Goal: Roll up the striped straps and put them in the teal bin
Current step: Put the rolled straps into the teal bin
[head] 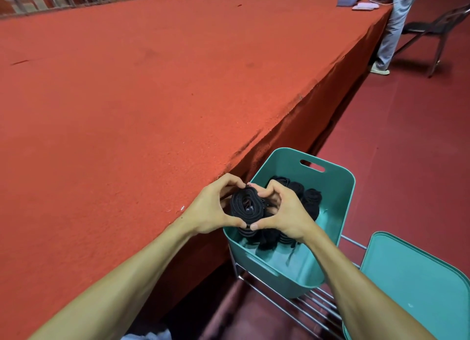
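Black rolled strap is gripped by both the left hand and right hand, low in the frame. Better to keep the coil squeezed tight and lower it among the rolls in the teal bin before letting go.

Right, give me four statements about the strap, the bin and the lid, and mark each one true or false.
1. The left hand and the right hand grip one rolled strap between them. True.
2. The teal bin holds nothing. False: several dark rolls already lie in it.
3. The bin stands on top of the red table. False: it sits on a metal rack beside the table's edge, lower than the tabletop.
4. The teal lid is off the bin, to its right. True.
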### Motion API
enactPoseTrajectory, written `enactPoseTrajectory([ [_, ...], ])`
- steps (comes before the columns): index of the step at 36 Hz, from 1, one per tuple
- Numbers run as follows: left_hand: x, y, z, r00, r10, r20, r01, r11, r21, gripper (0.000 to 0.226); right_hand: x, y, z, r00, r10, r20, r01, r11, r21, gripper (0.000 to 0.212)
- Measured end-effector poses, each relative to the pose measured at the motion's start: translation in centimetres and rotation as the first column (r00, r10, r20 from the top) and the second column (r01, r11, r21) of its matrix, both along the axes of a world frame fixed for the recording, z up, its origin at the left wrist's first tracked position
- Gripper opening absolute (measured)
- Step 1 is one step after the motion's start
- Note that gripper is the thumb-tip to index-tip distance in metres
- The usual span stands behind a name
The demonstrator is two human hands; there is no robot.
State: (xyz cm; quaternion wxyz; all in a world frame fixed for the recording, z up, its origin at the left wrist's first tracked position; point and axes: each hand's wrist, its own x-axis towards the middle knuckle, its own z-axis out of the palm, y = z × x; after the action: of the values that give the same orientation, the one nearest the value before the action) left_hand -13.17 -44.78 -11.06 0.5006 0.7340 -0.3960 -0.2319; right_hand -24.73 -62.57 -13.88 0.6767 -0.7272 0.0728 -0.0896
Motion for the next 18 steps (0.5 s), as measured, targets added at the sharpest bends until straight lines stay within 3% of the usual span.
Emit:
enactPoseTrajectory([
  [6, -0.4, -0.1, -0.5, 1.000, -0.003, 0.017, 0.003, 1.000, 0.024, 0.067, 0.0, -0.9, 0.2, 0.999, 0.029, -0.038, -0.035, 0.989, -0.146, 0.065],
  [10, -0.8, -0.3, -1.1, 0.991, -0.004, 0.132, -0.006, 0.997, 0.075, 0.066, -0.2, -1.4, 0.7, 0.995, 0.046, -0.087, -0.067, 0.964, -0.258, 0.067],
  [18, -1.5, -0.4, -2.6, 0.961, -0.044, 0.275, 0.004, 0.989, 0.146, 0.078, -0.4, -2.3, -0.5, 0.990, 0.071, -0.121, -0.101, 0.957, -0.271, 0.069],
])
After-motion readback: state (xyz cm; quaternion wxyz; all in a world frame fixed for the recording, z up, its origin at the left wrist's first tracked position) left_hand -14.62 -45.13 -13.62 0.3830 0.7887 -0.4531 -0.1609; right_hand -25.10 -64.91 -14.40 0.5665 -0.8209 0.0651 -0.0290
